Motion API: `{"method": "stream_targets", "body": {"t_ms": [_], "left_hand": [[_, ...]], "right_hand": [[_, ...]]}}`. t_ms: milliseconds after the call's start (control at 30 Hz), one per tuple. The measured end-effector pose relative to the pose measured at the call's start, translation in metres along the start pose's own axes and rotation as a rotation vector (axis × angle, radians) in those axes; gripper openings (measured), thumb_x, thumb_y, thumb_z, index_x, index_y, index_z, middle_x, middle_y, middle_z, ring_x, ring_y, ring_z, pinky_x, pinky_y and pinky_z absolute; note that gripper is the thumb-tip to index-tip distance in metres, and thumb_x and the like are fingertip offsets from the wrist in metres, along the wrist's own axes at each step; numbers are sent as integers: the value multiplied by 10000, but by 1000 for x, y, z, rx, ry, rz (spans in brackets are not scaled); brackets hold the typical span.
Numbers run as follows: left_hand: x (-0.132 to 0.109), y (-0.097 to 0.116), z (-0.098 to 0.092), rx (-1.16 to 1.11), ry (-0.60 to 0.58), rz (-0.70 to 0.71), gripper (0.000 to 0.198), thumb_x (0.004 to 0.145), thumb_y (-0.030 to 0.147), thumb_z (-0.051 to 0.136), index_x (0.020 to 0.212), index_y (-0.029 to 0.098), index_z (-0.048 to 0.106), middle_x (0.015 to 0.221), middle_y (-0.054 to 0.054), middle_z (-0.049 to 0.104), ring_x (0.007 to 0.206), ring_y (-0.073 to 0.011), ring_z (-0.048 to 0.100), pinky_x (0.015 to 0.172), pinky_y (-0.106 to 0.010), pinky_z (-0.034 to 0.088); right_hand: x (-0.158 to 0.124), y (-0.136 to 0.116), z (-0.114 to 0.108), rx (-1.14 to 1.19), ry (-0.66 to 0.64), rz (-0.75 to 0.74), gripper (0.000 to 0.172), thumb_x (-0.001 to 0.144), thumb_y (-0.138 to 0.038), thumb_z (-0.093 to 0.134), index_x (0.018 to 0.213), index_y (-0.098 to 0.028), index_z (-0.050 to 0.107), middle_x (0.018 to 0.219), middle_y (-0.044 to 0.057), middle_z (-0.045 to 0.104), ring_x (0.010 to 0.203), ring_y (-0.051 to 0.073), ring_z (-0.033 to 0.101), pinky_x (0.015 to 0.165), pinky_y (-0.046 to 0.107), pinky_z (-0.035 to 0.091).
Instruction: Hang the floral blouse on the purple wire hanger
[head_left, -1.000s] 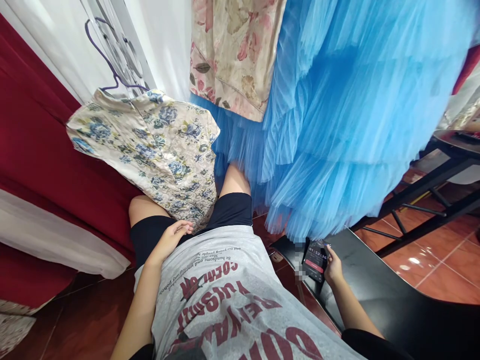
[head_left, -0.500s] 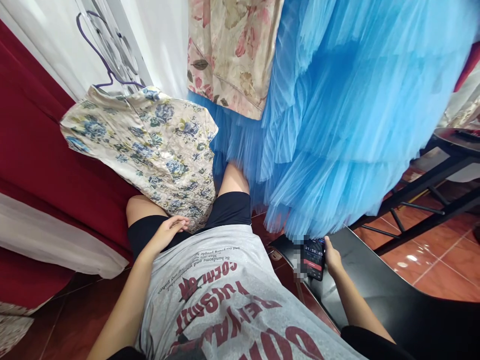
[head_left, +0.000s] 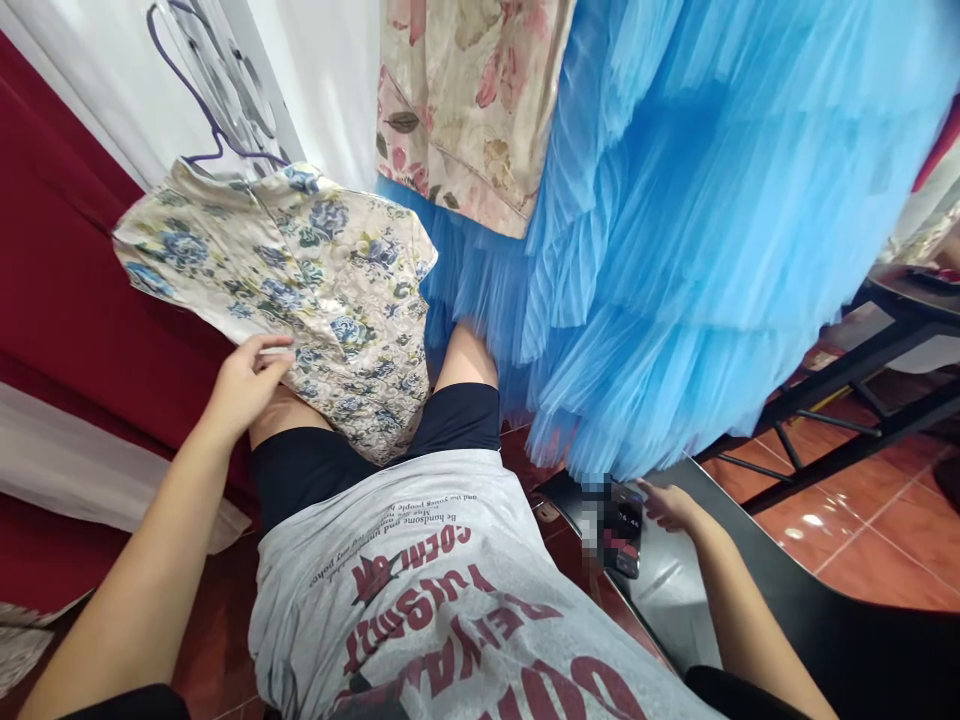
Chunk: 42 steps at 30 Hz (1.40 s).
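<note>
My left hand (head_left: 251, 385) is at the lower left edge of a cream short-sleeved blouse (head_left: 322, 270) printed with blue flowers. Its fingers are stretched out, slightly apart, and lie against the cloth without visibly gripping it. The blouse hangs from a purple hanger (head_left: 217, 145), its lower end between my thighs. On the right, my right hand (head_left: 667, 507) is beside a dark phone (head_left: 625, 535) with a timer on its screen. The fingers look loosely apart near the phone's upper right corner; the phone appears to rest on the black seat (head_left: 675, 590). Part of it is pixelated.
A cream garment with pink flowers (head_left: 472, 120) hangs ahead, in front of a large blue tulle gown (head_left: 735, 230). Dark red cloth (head_left: 90, 300) and white drapes are on the left. A black metal frame (head_left: 817, 420) stands on the red tile floor (head_left: 870, 540) at right.
My left hand has moved from my lap, up and left, to the blouse's edge. My right hand has loosened from the phone and shifted slightly right; the phone sits a little lower.
</note>
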<state>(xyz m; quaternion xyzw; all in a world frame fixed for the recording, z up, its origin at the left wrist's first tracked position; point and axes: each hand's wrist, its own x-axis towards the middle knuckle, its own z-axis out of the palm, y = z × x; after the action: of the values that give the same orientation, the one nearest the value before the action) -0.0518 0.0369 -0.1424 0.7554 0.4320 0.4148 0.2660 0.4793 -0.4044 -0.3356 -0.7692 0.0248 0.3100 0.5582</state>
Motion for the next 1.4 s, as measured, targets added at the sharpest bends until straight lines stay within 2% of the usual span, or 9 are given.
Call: {"method": "stream_targets", "body": {"t_ms": [133,267,367,533,733,833,1133,1267,1400], "left_hand": [[21,20,-13,-18,219,135,370,814,263,707,1178,250,643,1276,-21,680,996,-191,678,860,-328,561],[35,59,-23,42,415,298,415,789,212,719,1190,210,612,1305,-101,603,1058,-222,654,838,-322,569],[50,86,-28,141,469,424,302,856,217,695,1149,201,622,1248,-110,593,1069,-229,625,928,-367,543],[83,117,-31,294,371,602,267,943,196,605,1209,214,606,1283,-111,599,1188,-267,569,1056,-446,462],[122,135,-33,472,218,510,154,890,93,558,964,141,684,990,-120,679,1010,-278,622,981,-450,471],[122,146,-33,448,193,531,188,886,77,527,910,137,703,940,-114,686,937,-246,631,926,-402,485],[104,165,-33,223,177,550,191,889,111,555,964,138,729,939,-83,745,877,-222,674,866,-364,517],[101,167,-36,255,162,571,214,881,90,535,978,140,719,918,-77,751,859,-217,685,836,-353,523],[103,178,-38,301,190,606,210,854,72,554,958,151,718,877,-61,728,815,-203,663,824,-353,515]], "right_hand": [[-42,-63,24,-479,-509,140,351,722,-414,883,732,-89,751,662,171,734,584,277,710,505,338,559],[-110,-143,93,-522,-1103,-286,487,840,-554,759,1072,-129,808,984,167,792,945,305,748,884,400,591],[-161,-195,174,-524,-1362,-609,505,927,-574,649,1195,-162,768,968,125,792,898,259,738,849,384,585],[-233,-264,333,-253,-1442,-961,415,881,-533,735,972,-129,746,810,62,751,718,157,685,686,282,573],[-286,-329,462,-38,-1121,-1052,307,1003,-400,622,873,-124,598,681,9,653,504,82,557,535,217,483],[-295,-339,478,40,-1073,-1121,354,1029,-385,571,781,-132,582,630,-13,585,485,76,516,556,226,478],[-295,-334,459,148,-939,-1123,448,923,-558,676,711,-182,557,570,-6,593,466,107,504,496,240,440],[-295,-336,466,151,-998,-1178,428,999,-505,557,707,-194,537,557,-9,575,490,118,502,535,251,452],[-285,-336,469,11,-878,-1330,347,969,-371,580,672,-203,517,561,-23,546,555,130,498,623,269,442]]}}
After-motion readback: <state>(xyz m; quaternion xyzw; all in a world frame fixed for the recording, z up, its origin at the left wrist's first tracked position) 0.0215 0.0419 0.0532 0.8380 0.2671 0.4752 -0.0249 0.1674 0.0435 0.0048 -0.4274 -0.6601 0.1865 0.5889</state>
